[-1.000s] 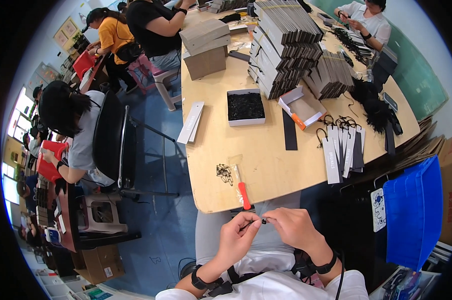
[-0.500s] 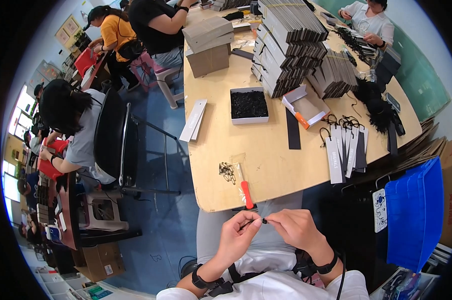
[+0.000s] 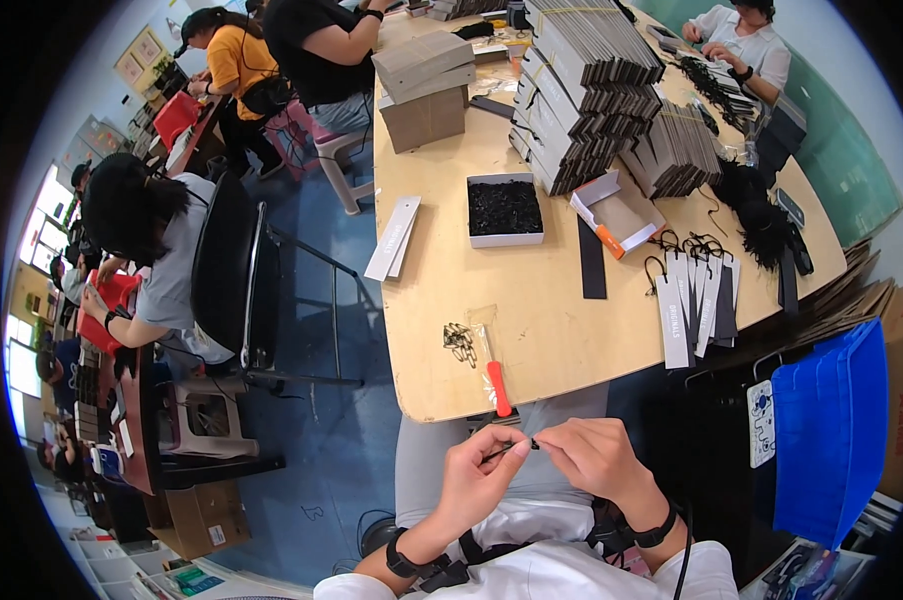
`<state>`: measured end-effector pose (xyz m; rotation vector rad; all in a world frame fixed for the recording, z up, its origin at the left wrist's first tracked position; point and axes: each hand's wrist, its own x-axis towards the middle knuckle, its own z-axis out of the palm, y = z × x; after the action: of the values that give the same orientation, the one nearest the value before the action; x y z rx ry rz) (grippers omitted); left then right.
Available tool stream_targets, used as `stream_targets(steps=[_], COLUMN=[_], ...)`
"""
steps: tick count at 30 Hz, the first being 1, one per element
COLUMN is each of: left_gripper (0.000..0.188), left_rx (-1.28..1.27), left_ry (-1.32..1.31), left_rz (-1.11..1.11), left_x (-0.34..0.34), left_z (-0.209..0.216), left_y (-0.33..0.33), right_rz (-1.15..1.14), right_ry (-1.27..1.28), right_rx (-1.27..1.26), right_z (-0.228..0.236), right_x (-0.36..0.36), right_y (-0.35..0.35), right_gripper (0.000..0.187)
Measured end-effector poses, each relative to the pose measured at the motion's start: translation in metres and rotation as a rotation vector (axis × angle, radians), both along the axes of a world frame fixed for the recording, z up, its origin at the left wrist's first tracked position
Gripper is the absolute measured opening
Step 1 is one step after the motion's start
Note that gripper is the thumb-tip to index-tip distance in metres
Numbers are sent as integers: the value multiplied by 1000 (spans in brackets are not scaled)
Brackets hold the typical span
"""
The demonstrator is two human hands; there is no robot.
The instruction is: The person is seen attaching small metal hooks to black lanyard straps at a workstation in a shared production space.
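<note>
Both hands meet over my lap, just below the table's near edge. In a pinch, my left hand [image 3: 479,480] grips a thin black cord [image 3: 498,452] that runs along its fingers. My right hand [image 3: 599,458] is closed at the fingertips on a small black piece [image 3: 534,444], right beside the left thumb tip. Fingers cover most of the piece, so its exact shape cannot be made out. On the table ahead lie a red-handled tool [image 3: 498,388] in a clear sleeve and a small heap of dark metal-looking loops [image 3: 459,343].
A white box [image 3: 506,240] of small black pieces stands mid-table. Corded hang tags [image 3: 676,318] lie right, loose tags [image 3: 393,238] left. Banded tag stacks [image 3: 586,90] rise behind an open carton [image 3: 619,212]. A blue bin [image 3: 826,430] stands right; co-workers sit around.
The whole view has shifted slightly, with table things sitting a little farther right. My hands keep their pinch, and a bit more of the black cord shows at the left fingers.
</note>
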<state>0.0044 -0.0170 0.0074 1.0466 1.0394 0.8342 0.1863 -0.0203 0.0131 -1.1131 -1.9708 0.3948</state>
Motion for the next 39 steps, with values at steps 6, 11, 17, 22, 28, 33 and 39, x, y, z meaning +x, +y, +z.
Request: stream_targets(steps=[6,11,17,22,28,33,39], left_gripper=[15,15,15,14,13,11,10], left_rx=[-12,-6,-4,89,69,167,232], left_ry=[104,93,83,162,68,175,243], left_rz=[-67,-78,-64,-45,4,5,2], left_x=[-6,-6,-7,-5,-4,-4,-4], left_z=[1,3,4,5,-1,4,8], left_y=[1,2,4,4,1,2,2], right_rz=[7,34,62,52,6,34,31], right_ry=[39,25,36,172,292,196,105], right_rx=[-58,-24,-155,-176,-255,-208,-143], right_z=[0,-1,2,-4,-10,-4,0], right_x=[1,1,4,5,3,5,4], right_y=[2,3,2,1,-3,0,1], right_gripper=[16,15,15,16,13,12,11])
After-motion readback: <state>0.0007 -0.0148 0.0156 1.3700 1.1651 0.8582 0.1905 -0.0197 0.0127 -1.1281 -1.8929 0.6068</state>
